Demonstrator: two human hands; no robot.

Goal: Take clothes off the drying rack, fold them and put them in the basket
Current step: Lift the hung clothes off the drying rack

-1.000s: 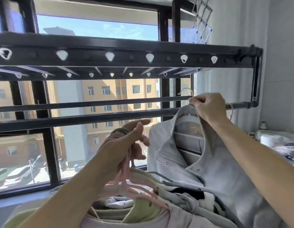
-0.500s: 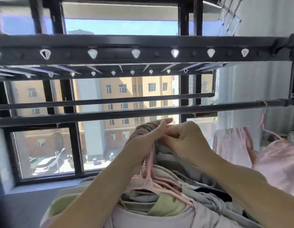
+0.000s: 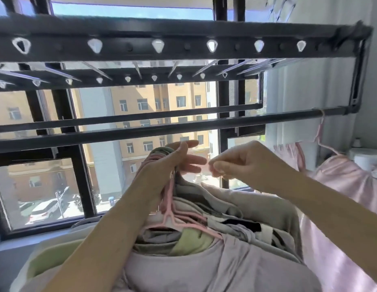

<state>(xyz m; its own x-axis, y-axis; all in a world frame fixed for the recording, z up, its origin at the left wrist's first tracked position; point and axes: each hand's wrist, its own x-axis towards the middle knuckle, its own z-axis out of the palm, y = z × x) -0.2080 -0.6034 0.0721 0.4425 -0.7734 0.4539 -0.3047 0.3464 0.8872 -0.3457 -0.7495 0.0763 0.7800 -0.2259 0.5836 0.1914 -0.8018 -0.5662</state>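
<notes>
My left hand (image 3: 170, 165) holds a bunch of pink hangers (image 3: 170, 216) by their hooks, just below the drying rack's front rail (image 3: 141, 133). From them hang several garments: a grey jacket (image 3: 246, 203), a lilac top (image 3: 183, 266) and a yellow-green piece (image 3: 189, 241). My right hand (image 3: 242, 159) hovers a little to the right of the left fingers, its fingers loosely curled with nothing seen in them. At the rail's right end, a pink satin garment (image 3: 339, 182) hangs on a pink hanger (image 3: 320, 133). No basket is in view.
The rack's dark upper bar with white hook holes (image 3: 211, 45) runs overhead. Behind it is a black-framed window (image 3: 223, 98) with buildings and parked cars outside. A white curtain (image 3: 305, 98) and white containers (image 3: 366, 159) stand at the right.
My right hand took the grey jacket's hanger off the rail, brought it to the bunch in my left hand, and has now drawn back from it. The pink garment has come into view.
</notes>
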